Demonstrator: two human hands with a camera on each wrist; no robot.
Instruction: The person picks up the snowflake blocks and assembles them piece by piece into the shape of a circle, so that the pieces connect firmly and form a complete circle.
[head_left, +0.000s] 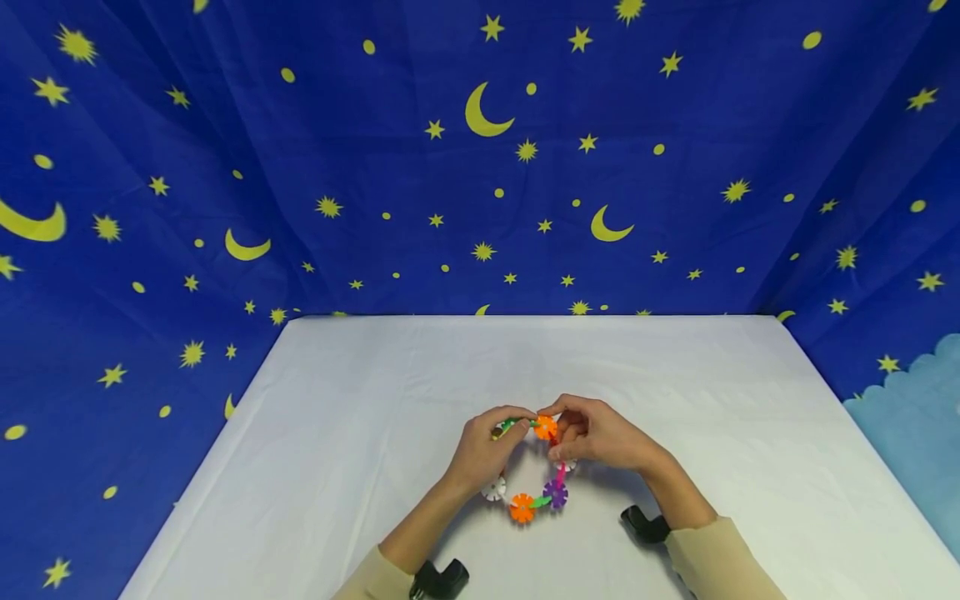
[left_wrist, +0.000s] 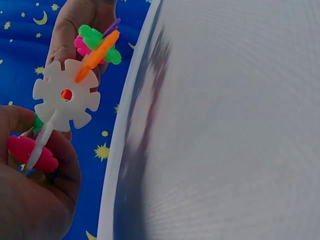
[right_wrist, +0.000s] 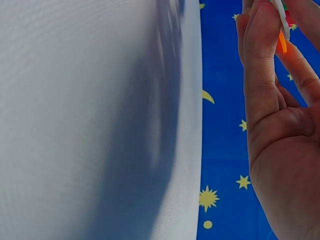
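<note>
A ring of notched plastic discs point(head_left: 522, 509), slotted into one another, is held up over the white table between two hands. Orange, purple, pink, green and white pieces show in it. The left hand point(head_left: 483, 450) grips its upper left part, thumb and fingers around green and pink discs. In the left wrist view a white disc point(left_wrist: 52, 90) stands just beyond the left hand point(left_wrist: 35, 200), with an orange disc point(left_wrist: 97, 56) slotted into it. The right hand point(head_left: 600, 437) pinches the ring's right side beside the upper orange disc point(head_left: 545, 427). Its fingers partly hide a white disc.
The white-covered table point(head_left: 360, 400) spreads around the hands. A blue curtain point(head_left: 390, 167) with yellow moons and stars hangs behind and at both sides. Black wrist devices point(head_left: 645, 525) sit near both sleeves. A light blue scalloped patch point(head_left: 915, 442) is at the right.
</note>
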